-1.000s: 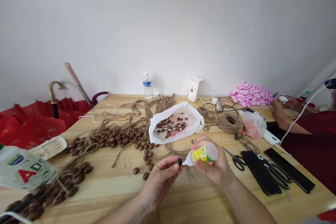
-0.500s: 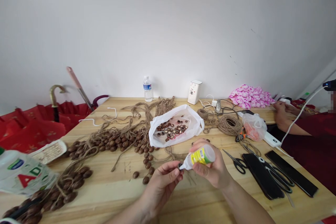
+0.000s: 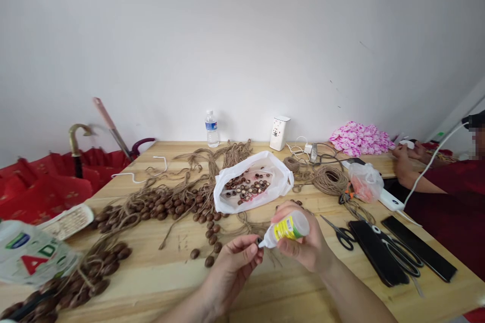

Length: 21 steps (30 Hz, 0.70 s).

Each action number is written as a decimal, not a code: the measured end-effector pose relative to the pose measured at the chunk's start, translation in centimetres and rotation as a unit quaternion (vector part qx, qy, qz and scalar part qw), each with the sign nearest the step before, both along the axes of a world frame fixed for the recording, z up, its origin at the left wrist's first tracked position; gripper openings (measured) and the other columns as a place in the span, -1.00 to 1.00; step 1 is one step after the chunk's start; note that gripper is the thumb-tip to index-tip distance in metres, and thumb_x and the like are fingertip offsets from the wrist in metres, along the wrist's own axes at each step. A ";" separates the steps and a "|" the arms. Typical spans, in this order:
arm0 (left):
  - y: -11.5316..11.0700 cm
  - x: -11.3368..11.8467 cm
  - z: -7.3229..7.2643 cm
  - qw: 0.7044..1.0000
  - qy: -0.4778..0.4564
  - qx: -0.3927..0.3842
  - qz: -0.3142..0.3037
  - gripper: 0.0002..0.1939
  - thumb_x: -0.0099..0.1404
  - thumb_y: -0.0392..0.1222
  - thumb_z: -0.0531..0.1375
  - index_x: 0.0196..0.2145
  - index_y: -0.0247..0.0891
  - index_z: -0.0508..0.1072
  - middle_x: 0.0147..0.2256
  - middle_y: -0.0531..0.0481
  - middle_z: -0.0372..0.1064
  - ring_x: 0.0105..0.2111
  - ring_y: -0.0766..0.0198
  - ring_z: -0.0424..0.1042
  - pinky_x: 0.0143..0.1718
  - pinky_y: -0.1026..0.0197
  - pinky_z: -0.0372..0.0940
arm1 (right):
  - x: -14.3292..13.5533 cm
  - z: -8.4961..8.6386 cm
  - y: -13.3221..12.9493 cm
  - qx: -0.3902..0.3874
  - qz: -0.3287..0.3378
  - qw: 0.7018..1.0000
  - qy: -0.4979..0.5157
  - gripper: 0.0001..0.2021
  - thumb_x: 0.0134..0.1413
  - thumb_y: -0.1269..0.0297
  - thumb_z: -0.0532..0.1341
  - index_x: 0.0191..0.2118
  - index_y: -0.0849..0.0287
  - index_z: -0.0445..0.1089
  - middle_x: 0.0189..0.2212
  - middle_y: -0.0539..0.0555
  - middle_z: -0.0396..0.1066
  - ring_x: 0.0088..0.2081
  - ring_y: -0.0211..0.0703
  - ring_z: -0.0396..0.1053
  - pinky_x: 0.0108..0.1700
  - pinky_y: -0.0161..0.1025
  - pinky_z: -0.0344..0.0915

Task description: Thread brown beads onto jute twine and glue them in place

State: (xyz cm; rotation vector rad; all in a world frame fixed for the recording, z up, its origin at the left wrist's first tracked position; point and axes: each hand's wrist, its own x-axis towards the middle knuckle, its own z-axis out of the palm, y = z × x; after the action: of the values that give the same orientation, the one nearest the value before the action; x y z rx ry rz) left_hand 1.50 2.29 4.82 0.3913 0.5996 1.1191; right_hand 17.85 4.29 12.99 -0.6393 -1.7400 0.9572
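My right hand (image 3: 305, 245) is closed round a glue bottle (image 3: 285, 228) with a yellow and green label, tilted so its white nozzle points down to the left. Between the thumb and fingers of my left hand (image 3: 238, 261) is a small dark nut shell (image 3: 259, 241), its hollow side toward the nozzle tip. The tip is at the shell's edge; whether they touch I cannot tell. Just beyond my hands lies an open white plastic bag (image 3: 227, 206) holding many shell pieces (image 3: 252, 189). Brown nuts (image 3: 162, 206) tied on twine are heaped to the left.
On the right lie small scissors (image 3: 344, 237), larger scissors (image 3: 403, 252), a black case (image 3: 377, 252) and a twine coil (image 3: 330, 180). A water bottle (image 3: 212, 130) and a white box (image 3: 279, 133) stand by the wall. Another person's hands (image 3: 405, 154) are at far right.
The view has shifted slightly. The shell's opening shows a little more beside the nozzle, and both my hands keep the same hold. The other person's hands have moved slightly.
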 end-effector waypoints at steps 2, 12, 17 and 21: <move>0.0 0.0 0.0 1.000 0.000 0.000 0.001 -0.76 -0.17 -0.31 0.43 -0.45 -0.35 0.57 -0.56 -0.05 0.49 -0.53 0.38 0.39 -0.42 0.35 0.25 | 0.0 0.0 0.0 0.002 0.005 1.000 0.000 -0.70 -0.09 0.09 0.30 -0.27 0.18 0.40 -0.39 0.07 0.26 -0.36 -0.14 0.25 -0.34 -0.24 0.19; 0.0 0.1 0.4 1.000 0.003 -0.007 -0.009 -0.75 -0.18 -0.30 0.43 -0.45 -0.36 0.57 -0.57 -0.06 0.49 -0.54 0.38 0.39 -0.41 0.34 0.26 | 0.4 0.0 0.1 -0.004 0.030 0.999 -0.008 -0.71 -0.11 0.12 0.32 -0.26 0.17 0.40 -0.37 0.06 0.27 -0.35 -0.16 0.25 -0.31 -0.24 0.18; 0.0 0.1 0.4 1.000 0.000 -0.005 -0.013 -0.76 -0.17 -0.30 0.43 -0.45 -0.35 0.57 -0.57 -0.06 0.49 -0.54 0.38 0.40 -0.41 0.34 0.25 | 0.5 0.1 0.1 0.002 0.028 1.000 -0.013 -0.71 -0.10 0.12 0.31 -0.26 0.17 0.40 -0.37 0.06 0.28 -0.33 -0.15 0.25 -0.30 -0.24 0.18; -0.1 0.0 0.3 1.000 0.000 -0.001 -0.015 -0.76 -0.16 -0.31 0.42 -0.44 -0.35 0.57 -0.57 -0.06 0.48 -0.54 0.38 0.39 -0.42 0.34 0.25 | 0.6 0.2 0.0 0.013 0.020 1.000 -0.015 -0.70 -0.10 0.11 0.31 -0.26 0.17 0.40 -0.37 0.07 0.28 -0.33 -0.14 0.26 -0.29 -0.23 0.18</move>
State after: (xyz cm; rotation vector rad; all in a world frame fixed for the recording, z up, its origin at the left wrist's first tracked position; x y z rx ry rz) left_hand 1.55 2.24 5.09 0.3973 0.5934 1.0898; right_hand 18.45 4.26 13.14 -0.6080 -1.7954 0.9544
